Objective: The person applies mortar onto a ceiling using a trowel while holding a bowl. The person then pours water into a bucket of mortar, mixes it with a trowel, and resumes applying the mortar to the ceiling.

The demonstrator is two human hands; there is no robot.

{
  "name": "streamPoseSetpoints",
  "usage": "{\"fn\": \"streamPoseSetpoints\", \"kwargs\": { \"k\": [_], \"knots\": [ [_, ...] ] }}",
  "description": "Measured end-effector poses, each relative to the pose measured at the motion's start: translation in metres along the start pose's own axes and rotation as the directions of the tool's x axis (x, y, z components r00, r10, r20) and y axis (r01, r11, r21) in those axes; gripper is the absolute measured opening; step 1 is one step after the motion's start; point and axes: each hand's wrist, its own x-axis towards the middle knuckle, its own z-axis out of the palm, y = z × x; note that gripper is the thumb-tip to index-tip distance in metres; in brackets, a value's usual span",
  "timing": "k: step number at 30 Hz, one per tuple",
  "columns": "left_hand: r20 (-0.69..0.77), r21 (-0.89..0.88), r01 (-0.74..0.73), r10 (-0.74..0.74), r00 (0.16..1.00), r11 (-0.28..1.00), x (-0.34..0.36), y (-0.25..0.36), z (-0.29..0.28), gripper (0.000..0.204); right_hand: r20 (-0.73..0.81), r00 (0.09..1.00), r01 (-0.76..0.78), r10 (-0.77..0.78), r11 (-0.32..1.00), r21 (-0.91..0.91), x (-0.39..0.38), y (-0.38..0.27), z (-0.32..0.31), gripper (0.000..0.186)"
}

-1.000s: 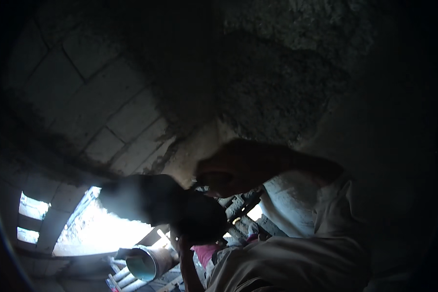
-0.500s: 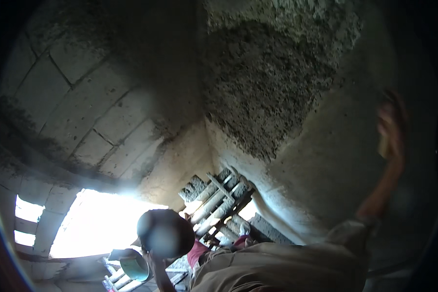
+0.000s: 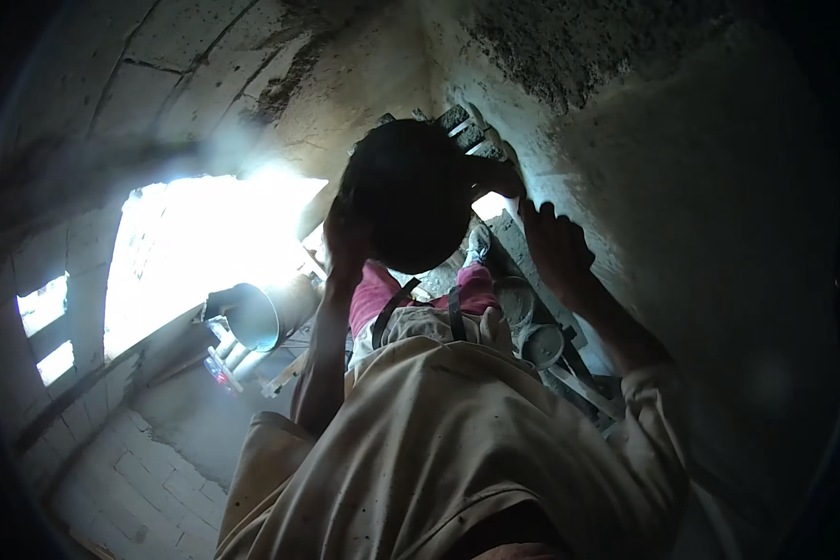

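Observation:
A dark round bowl (image 3: 403, 201) is held up in front of my body, its inside too dark to make out. My left hand (image 3: 347, 238) grips its left side. To the right of the bowl, my right hand (image 3: 555, 250) is closed, knuckles up. A dark, flat, trowel-like tool (image 3: 497, 175) reaches from the bowl's right edge toward that hand; it shows only in outline, and its handle is hidden in the fingers.
Rough grey plaster (image 3: 569, 56) covers part of the wall ahead, with smoother wall (image 3: 700, 205) to the right. Block wall (image 3: 187, 56) and a bright opening (image 3: 196, 252) lie left. Below are a pale green bucket (image 3: 252, 317), pole scaffolding (image 3: 467, 126) and another round container (image 3: 541, 345).
My right hand has come down from the right wall to beside the bowl. The bowl has moved toward the middle, still in my left hand. My view has tilted lower, onto my body.

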Motion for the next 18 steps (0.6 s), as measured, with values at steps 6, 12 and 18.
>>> {"fn": "streamPoseSetpoints", "kwargs": {
  "k": [6,12,18],
  "knots": [
    [0.057,0.349,-0.061,0.044,0.997,0.935,0.004,0.055,0.042,0.03,0.167,0.986,0.0,-0.027,0.987,0.161,0.027,-0.019,0.075,0.027],
    [0.333,0.498,-0.263,0.097,0.938,0.826,0.026,0.026,0.052,0.037,0.499,0.849,-0.524,-0.174,-0.398,0.753,-0.007,-0.071,0.168,0.023],
    [0.283,0.09,-0.13,0.1,0.954,0.987,0.034,0.016,-0.007,0.04,0.003,0.98,0.097,-0.201,0.486,0.868,0.006,-0.059,0.09,0.009]
  ]
}}
